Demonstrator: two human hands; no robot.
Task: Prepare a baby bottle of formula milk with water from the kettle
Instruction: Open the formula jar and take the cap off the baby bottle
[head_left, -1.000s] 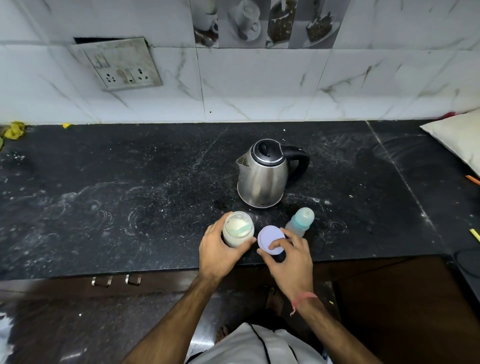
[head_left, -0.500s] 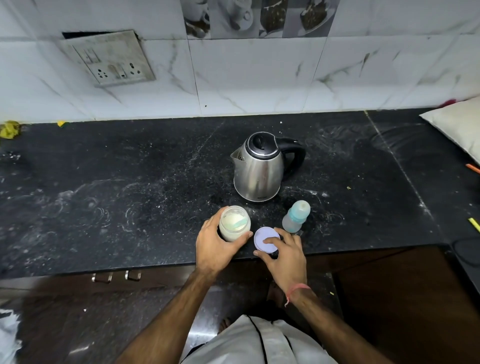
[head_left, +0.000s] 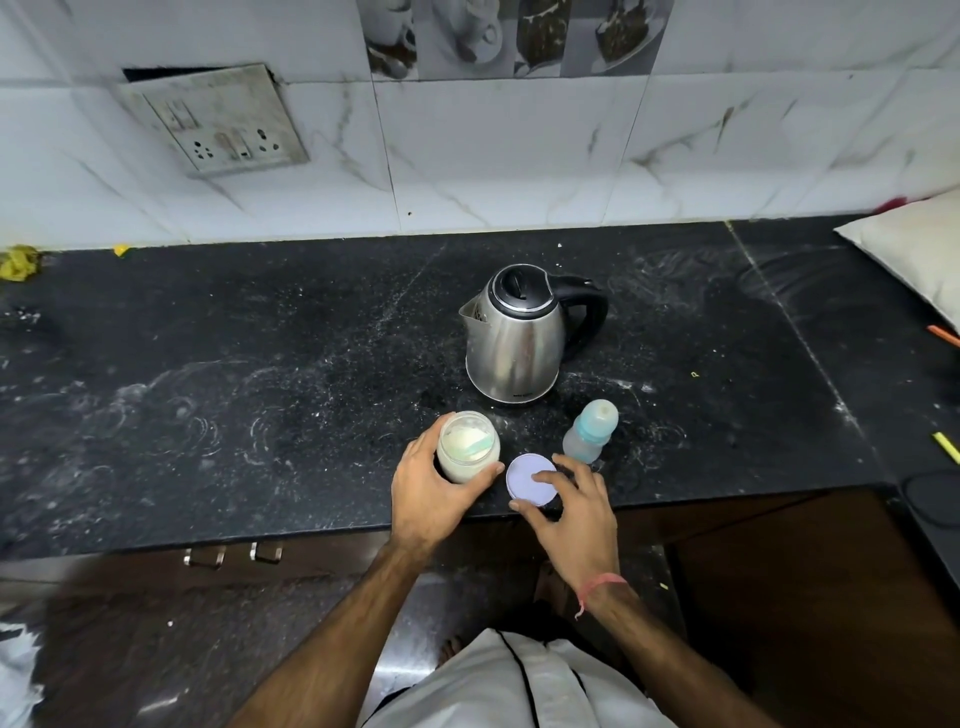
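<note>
An open glass jar of pale formula powder (head_left: 467, 449), with a green scoop inside, stands near the black counter's (head_left: 260, 395) front edge. My left hand (head_left: 434, 491) is wrapped around the jar. Its lavender lid (head_left: 529, 478) lies flat on the counter just to the right, with the fingers of my right hand (head_left: 571, 506) resting on it. A capped baby bottle (head_left: 591, 430) with a blue top stands beyond my right hand. The steel kettle (head_left: 514, 343) with its black handle sits behind both, lid closed.
A wall socket plate (head_left: 213, 122) hangs on the marble tiles at the back left. A white cushion (head_left: 914, 249) lies at the far right, with a black round object (head_left: 935, 499) at the right counter edge. Drawer handles (head_left: 234, 555) show below the counter.
My right hand has lowered the lavender lid to the counter beside the jar. The left hand keeps its hold on the jar. The camera has shifted slightly.
</note>
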